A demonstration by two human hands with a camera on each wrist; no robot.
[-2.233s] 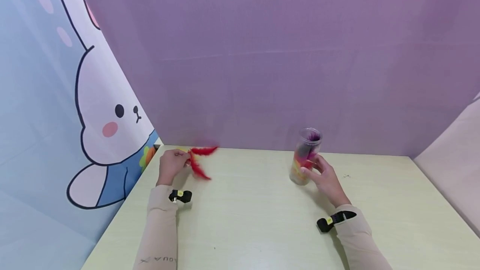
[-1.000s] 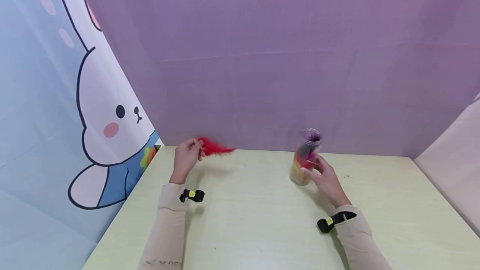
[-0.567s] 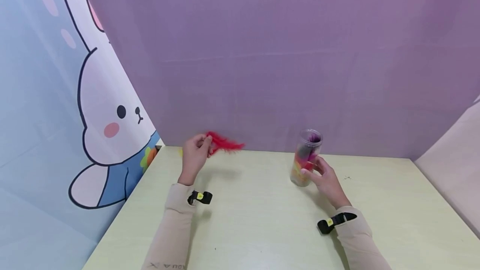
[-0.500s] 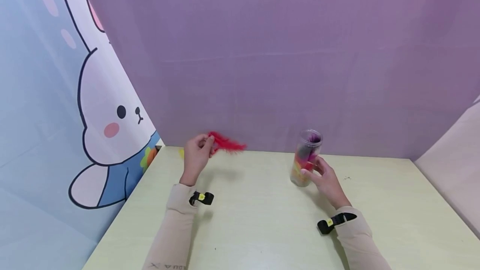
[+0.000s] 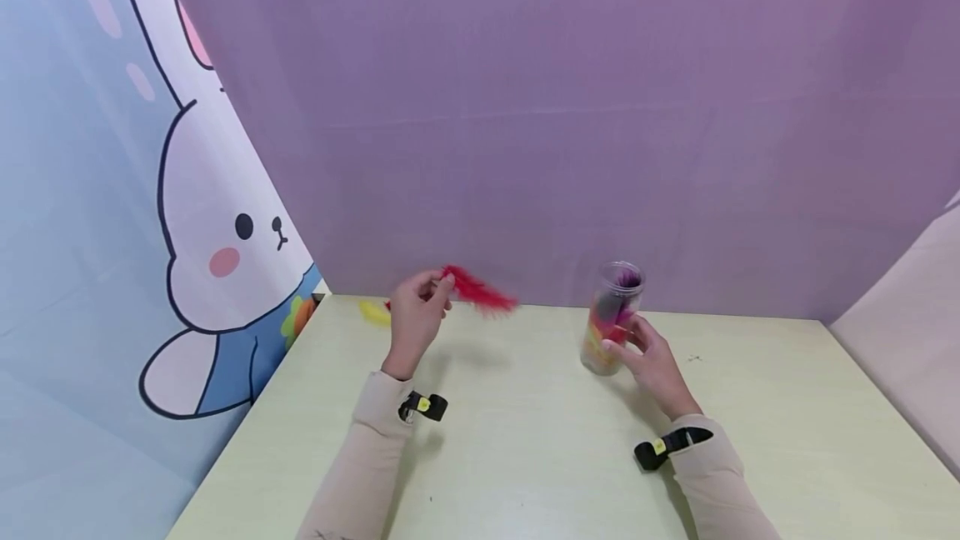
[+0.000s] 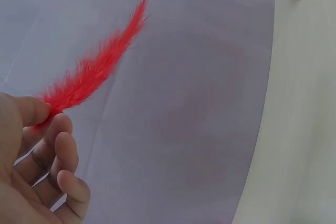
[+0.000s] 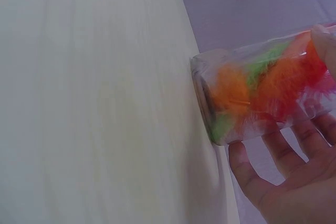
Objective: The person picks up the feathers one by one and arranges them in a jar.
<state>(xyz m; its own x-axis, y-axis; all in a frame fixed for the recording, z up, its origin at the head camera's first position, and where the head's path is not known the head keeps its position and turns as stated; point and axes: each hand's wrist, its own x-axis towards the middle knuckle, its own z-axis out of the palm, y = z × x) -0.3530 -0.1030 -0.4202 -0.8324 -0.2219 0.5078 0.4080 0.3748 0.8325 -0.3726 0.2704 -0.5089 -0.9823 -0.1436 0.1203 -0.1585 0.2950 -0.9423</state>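
Note:
My left hand point(image 5: 417, 319) pinches a red feather point(image 5: 482, 292) by one end, between thumb and forefinger, above the table. In the left wrist view the fluffy red feather point(image 6: 97, 72) slants up and away from the fingertips. On the right, my right hand point(image 5: 654, 362) holds a clear plastic jar point(image 5: 606, 348) that stands upright and open-topped on the table. Inside the jar, orange feathers point(image 7: 281, 85) and green, red and purple ones show in the right wrist view. Behind the left hand lies a yellow feather point(image 5: 373, 312), with a bit of red beside it, partly hidden.
The pale table point(image 5: 517, 440) ends at a purple backdrop point(image 5: 525, 148) behind. At the left hangs a blue cloth with a printed white rabbit point(image 5: 202, 257). A white cloth point(image 5: 911, 315) closes off the right side.
My left hand has lifted a red feather from the far left and carried it right, towards the jar. The yellow feather behind has come into view. My right hand stays on the jar.

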